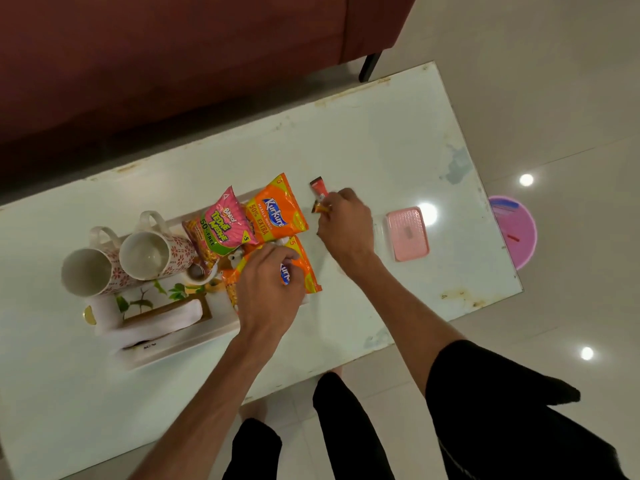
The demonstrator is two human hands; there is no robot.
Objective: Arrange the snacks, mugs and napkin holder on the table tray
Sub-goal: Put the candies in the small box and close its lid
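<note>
A white tray (180,346) lies on the left half of the table. On it stand two floral mugs (90,271) (152,249), a wooden napkin holder (169,311) with white napkins, a pink snack packet (227,225) and an orange Kurkure packet (277,214). My left hand (268,287) presses on a second orange packet (306,271) at the tray's right end. My right hand (344,225) pinches a small orange wrapper (320,207) beside a red chocolate bar (318,187) on the table, just right of the tray.
A pink plastic lid (408,234) lies on the white table (398,140) right of my hand. A maroon sofa (173,57) runs behind the table. A pink bin (516,230) stands on the tiled floor past the table's right edge.
</note>
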